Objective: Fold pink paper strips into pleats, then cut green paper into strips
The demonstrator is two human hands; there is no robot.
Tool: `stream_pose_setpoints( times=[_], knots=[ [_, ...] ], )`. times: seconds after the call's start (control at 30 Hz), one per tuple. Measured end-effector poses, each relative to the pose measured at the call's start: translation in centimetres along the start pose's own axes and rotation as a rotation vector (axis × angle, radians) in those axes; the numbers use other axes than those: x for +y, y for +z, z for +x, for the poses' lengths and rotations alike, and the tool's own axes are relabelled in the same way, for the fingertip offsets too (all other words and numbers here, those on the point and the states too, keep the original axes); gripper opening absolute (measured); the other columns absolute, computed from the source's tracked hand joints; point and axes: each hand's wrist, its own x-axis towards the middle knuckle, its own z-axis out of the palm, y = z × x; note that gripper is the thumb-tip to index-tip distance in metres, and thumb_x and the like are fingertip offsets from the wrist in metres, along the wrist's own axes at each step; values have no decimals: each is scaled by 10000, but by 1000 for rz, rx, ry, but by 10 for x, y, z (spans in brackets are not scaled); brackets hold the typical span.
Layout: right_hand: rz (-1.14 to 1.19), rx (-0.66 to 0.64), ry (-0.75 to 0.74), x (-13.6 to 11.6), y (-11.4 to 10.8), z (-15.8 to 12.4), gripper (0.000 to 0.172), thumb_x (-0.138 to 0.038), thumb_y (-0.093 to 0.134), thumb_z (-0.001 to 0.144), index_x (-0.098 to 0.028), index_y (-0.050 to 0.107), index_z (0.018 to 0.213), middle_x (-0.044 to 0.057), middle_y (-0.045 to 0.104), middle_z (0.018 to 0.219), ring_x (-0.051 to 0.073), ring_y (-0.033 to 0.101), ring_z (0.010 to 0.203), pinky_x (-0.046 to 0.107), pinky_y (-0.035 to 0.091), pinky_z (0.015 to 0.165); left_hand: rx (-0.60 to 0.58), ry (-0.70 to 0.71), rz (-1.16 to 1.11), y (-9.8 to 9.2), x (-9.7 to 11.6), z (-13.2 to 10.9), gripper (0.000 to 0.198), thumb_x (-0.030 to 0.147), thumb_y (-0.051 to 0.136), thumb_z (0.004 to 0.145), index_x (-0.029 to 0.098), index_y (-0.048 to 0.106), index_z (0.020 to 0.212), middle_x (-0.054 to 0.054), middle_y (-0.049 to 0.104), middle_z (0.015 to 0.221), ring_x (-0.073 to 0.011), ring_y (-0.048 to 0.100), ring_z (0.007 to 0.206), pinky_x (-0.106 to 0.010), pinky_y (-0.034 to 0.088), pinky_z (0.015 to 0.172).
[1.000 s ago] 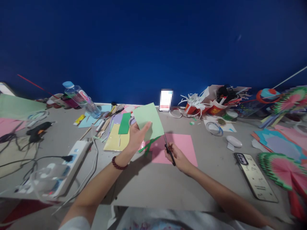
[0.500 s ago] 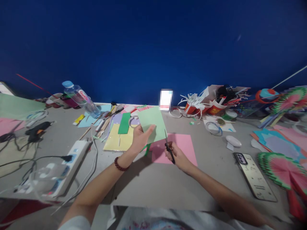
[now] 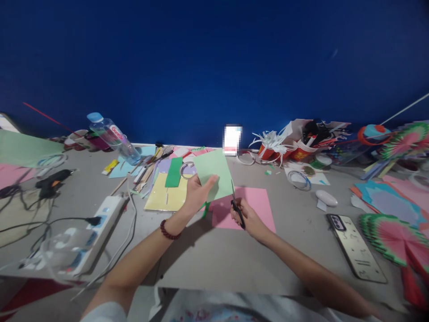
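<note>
My left hand pinches a sheet of light green paper, thumb on top, holding it raised over the table. In my right hand is a pair of black-handled scissors, fingers wrapped round the handles. The blades point away from me and meet the paper's right edge near its lower corner. A pink sheet lies flat on the table beneath both hands. Just below the green paper a darker green strip shows, partly hidden by my left hand.
Left of my hands are a yellow pad, a dark green card, a plastic bottle, a power strip and a glue gun. To the right lie a phone, a white mouse and a pleated paper fan.
The scissor blades have closed together at the green paper's right edge; earlier they stood slightly apart. Both hands have stayed nearly in place.
</note>
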Motion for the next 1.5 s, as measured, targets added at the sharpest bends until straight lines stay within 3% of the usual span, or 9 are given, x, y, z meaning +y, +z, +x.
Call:
stream_pose_setpoints(
  times=[1.5],
  knots=[
    [41, 36, 60, 1, 0, 3, 243, -436, 575, 825, -238, 435, 833, -66, 429, 639, 95, 356, 539, 222, 303, 492, 38, 35, 10, 1, 1, 0, 313, 405, 793, 655, 138, 734, 807, -82, 755, 850, -175, 684, 710, -266, 555, 624]
  ],
)
